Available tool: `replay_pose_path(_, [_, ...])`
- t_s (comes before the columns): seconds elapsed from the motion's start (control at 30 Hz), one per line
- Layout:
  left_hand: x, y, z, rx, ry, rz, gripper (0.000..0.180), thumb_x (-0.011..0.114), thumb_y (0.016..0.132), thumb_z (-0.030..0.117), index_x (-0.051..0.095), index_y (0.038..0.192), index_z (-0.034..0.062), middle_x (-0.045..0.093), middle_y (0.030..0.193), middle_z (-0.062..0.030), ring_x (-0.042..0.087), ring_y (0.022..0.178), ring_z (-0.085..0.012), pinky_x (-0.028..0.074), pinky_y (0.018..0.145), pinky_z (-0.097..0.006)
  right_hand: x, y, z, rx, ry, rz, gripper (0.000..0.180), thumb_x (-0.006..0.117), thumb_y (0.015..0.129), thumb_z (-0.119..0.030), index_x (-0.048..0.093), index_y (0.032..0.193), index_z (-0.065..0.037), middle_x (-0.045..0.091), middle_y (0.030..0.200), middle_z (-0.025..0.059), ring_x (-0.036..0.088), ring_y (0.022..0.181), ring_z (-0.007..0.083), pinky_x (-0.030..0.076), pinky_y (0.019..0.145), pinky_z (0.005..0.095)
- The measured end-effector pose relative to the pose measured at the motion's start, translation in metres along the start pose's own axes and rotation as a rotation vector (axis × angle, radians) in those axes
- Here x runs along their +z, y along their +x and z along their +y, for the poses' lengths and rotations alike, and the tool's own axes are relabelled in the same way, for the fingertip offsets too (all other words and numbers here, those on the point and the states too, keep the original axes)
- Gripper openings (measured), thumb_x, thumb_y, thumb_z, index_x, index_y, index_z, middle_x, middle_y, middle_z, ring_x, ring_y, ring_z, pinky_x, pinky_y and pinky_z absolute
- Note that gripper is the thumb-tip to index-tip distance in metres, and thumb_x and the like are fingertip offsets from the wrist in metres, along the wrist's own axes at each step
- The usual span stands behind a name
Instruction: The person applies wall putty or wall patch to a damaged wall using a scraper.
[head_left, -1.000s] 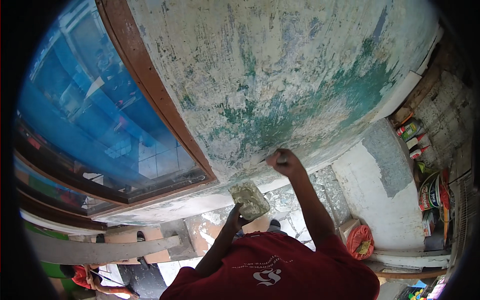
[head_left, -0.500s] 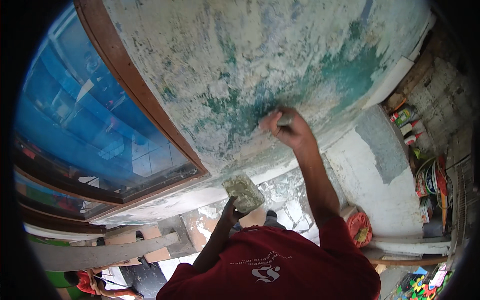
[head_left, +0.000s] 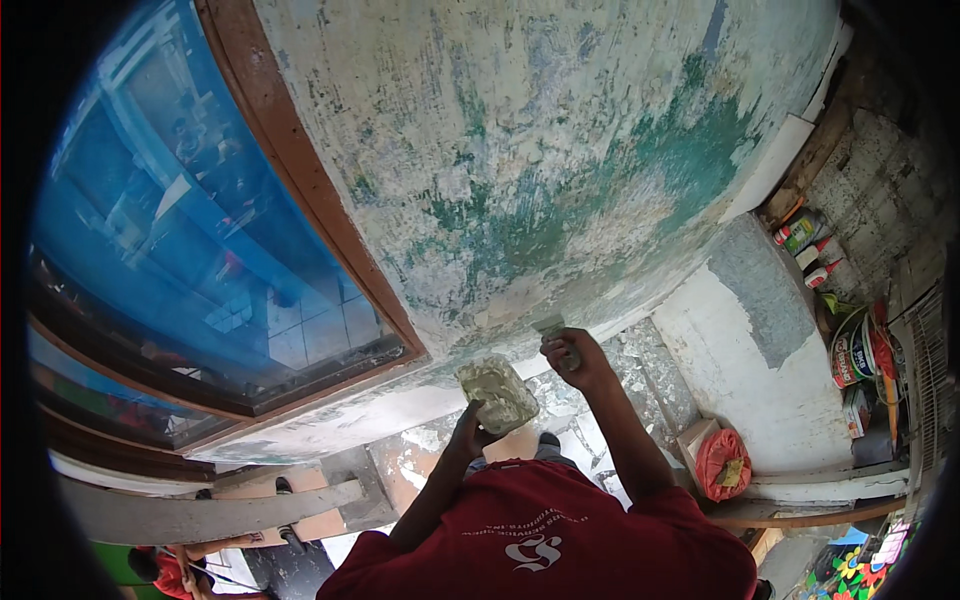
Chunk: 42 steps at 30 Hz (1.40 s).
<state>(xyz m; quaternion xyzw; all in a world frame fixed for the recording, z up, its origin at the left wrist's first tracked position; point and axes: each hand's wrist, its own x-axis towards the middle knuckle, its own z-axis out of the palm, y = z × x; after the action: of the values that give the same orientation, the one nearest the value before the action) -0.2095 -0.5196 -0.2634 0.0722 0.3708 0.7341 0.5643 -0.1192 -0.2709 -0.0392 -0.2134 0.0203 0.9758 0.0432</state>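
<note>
My left hand (head_left: pixel 470 434) grips a square tub (head_left: pixel 497 393) smeared with pale grey-green paste, holding it low in front of my red shirt. In my right hand (head_left: pixel 578 360) is a putty knife (head_left: pixel 549 326); my fingers wrap round its handle and its blade points up toward the wall. The knife is a little to the right of the tub and apart from it. Ahead stands the wall (head_left: pixel 560 130), patchy with cream and bare areas and streaked with green. Whether the blade touches the wall's lower part I cannot tell.
A brown-framed window (head_left: pixel 290 160) with bluish glass borders the wall on the left. To the right are a low white wall (head_left: pixel 730 370), a red plastic bundle (head_left: pixel 722 464), several bottles (head_left: pixel 800 232) and a paint bucket (head_left: pixel 853 357). Another person (head_left: pixel 165 570) is at lower left.
My right hand has come down from the green patch on the wall, nearer the tub, the putty knife still in it. My left hand keeps the tub; the view has shifted slightly.
</note>
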Motion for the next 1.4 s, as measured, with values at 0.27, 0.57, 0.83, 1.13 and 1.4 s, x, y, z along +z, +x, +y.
replay_pose_path(0.27, [0.045, -0.024, 0.043, -0.120, -0.304, 0.054, 0.061, 0.054, 0.091, 0.040, 0.032, 0.139, 0.0091, 0.046, 0.135, -0.0154, 0.048, 0.124, -0.0294, 0.045, 0.099, -0.044, 0.032, 0.066, -0.064, -0.039, -0.057, -0.031, 0.013, 0.050, 0.086, -0.001, 0.041, 0.093, 0.005, 0.043, 0.088, 0.0132, 0.050, 0.076, 0.0215, 0.055, 0.065, 0.0284])
replay_pose_path(0.57, [0.062, -0.019, 0.050, -0.047, -0.202, 0.027, 0.070, 0.055, 0.086, 0.044, 0.029, 0.142, 0.0122, 0.040, 0.140, -0.0157, 0.042, 0.128, -0.0340, 0.037, 0.105, -0.050, 0.162, -0.005, -0.077, -0.006, -0.271, -0.322, 0.020, 0.046, 0.090, -0.004, 0.037, 0.099, 0.011, 0.045, 0.093, 0.0172, 0.049, 0.073, 0.0158, 0.056, 0.068, 0.0260])
replay_pose_path(0.83, [0.078, 0.001, 0.023, -0.173, -0.292, 0.104, 0.061, 0.055, 0.089, 0.039, 0.035, 0.138, 0.0085, 0.048, 0.133, -0.0150, 0.049, 0.121, -0.0331, 0.044, 0.098, -0.048, 0.161, -0.182, -0.010, -0.523, -0.599, -0.648, 0.060, 0.038, 0.082, 0.011, 0.026, 0.140, 0.001, 0.046, 0.107, 0.0192, 0.042, 0.051, 0.0081, 0.040, 0.031, 0.0177])
replay_pose_path(1.13, [0.140, 0.024, 0.032, -0.232, -0.122, 0.105, 0.057, 0.052, 0.090, 0.034, 0.036, 0.136, 0.0040, 0.052, 0.128, -0.0148, 0.055, 0.115, -0.0303, 0.046, 0.097, -0.046, 0.072, -0.160, -0.033, -0.283, -0.599, -0.486, 0.043, 0.049, 0.087, 0.001, 0.039, 0.128, -0.002, 0.052, 0.095, 0.0125, 0.041, 0.048, 0.0065, 0.033, 0.034, 0.0171])
replay_pose_path(1.4, [0.130, 0.009, 0.004, -0.119, -0.128, 0.284, 0.052, 0.046, 0.092, 0.030, 0.037, 0.134, 0.0013, 0.052, 0.128, -0.0154, 0.057, 0.111, -0.0292, 0.047, 0.095, -0.044, 0.007, -0.108, -0.033, -0.023, -0.527, 0.084, 0.020, 0.056, 0.087, -0.005, 0.047, 0.105, -0.007, 0.053, 0.089, 0.0076, 0.045, 0.055, 0.0078, 0.034, 0.036, 0.0179])
